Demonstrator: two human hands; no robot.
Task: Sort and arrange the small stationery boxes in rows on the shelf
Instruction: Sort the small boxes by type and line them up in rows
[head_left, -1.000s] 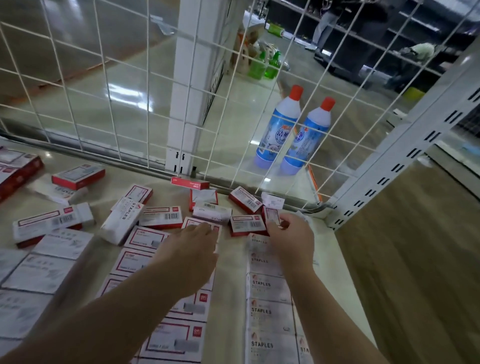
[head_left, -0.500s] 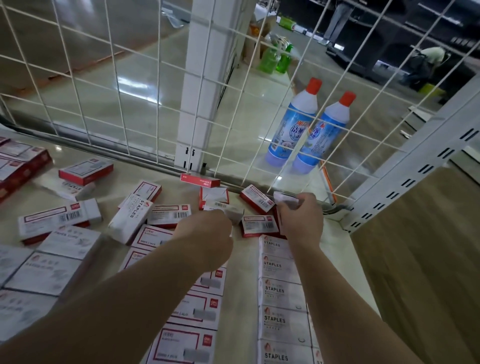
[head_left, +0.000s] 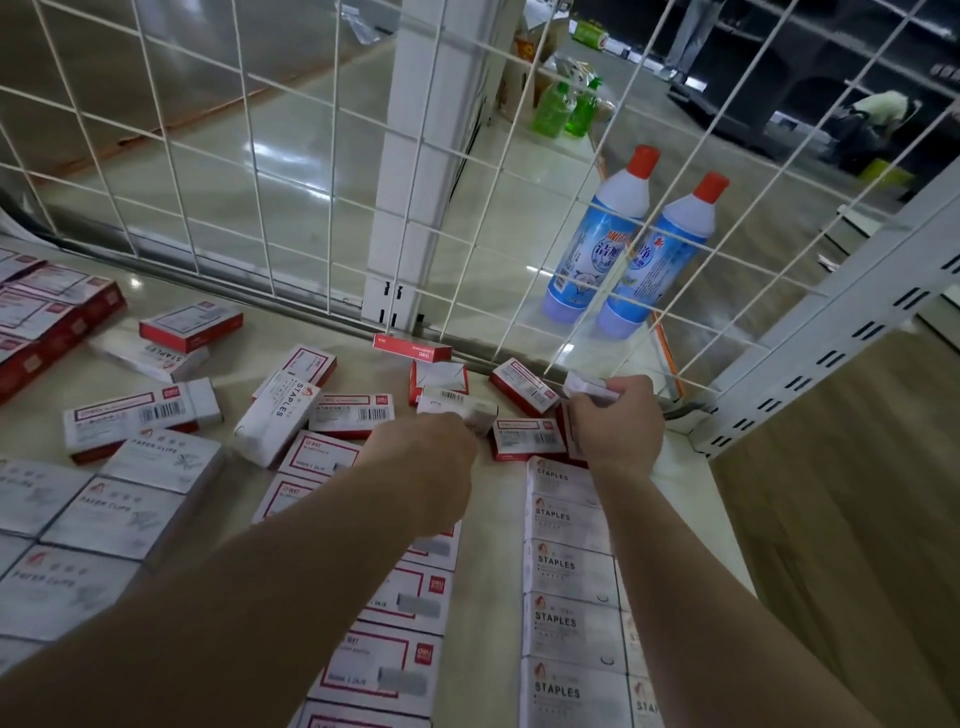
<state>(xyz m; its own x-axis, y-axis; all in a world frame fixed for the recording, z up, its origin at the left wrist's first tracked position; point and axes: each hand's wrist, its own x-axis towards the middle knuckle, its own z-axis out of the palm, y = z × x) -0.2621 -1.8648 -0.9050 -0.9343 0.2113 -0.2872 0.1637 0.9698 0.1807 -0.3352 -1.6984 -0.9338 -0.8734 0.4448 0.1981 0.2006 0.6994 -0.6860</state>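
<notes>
Partly sorted. Along the pale shelf (head_left: 493, 649)'s near edge, neat rows of white STAPLES boxes (head_left: 571, 571) and red-framed white boxes (head_left: 384, 660). Farther in, a loose jumble of red-and-white cartons (head_left: 343, 410) left to arrange. Left hand (head_left: 431, 467) pinching a small white box (head_left: 462, 410); right hand (head_left: 613, 426), by the far right corner, fingers curled round a small white carton (head_left: 587, 387).

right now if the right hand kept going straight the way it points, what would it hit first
The right hand, pinching a small white box, points away toward the back of the shelf. Probably the wire mesh panel at the shelf's rear edge comes first; the blue bottles stand behind it. Depth is unclear.
</notes>
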